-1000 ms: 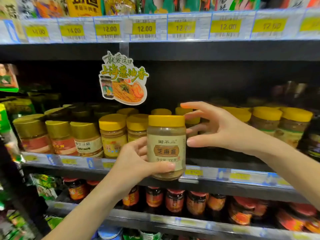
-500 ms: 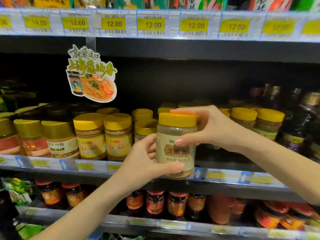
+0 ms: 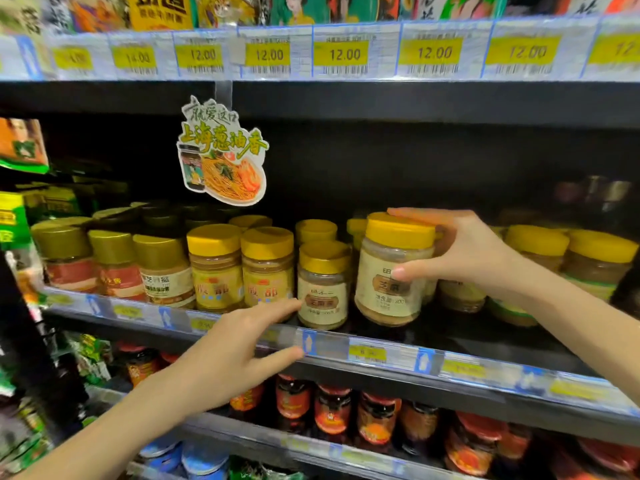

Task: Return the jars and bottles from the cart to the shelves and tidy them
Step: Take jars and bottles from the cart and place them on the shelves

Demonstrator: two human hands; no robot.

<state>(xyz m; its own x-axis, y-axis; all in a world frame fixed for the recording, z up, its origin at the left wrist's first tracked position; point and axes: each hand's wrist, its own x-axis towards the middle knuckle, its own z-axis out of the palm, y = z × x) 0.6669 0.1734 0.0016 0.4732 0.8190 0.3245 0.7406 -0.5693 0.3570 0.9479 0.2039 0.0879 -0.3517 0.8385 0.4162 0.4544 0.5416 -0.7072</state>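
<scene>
sesame jar parked on the middle shelf, right hand on it

so my right hand [image 3: 464, 251] is clamped on the big yellow-lidded sesame paste jar [image 3: 391, 271], fingers over the lid and thumb across the label. it's tilted a bit, base at the shelf [image 3: 485, 375] near its front edge, though i can't tell if it's fully resting. a smaller jar with the same label [image 3: 323, 285] stands just beside it on the left, then two yellow-label jars [image 3: 242, 268] further left, all in the front row. my left hand [image 3: 239, 355] is open, fingers spread, holding nothing, out in front of the shelf's price strip with one fingertip near the small jar. red-label jars [image 3: 346, 410] sit on the shelf below.
</scene>
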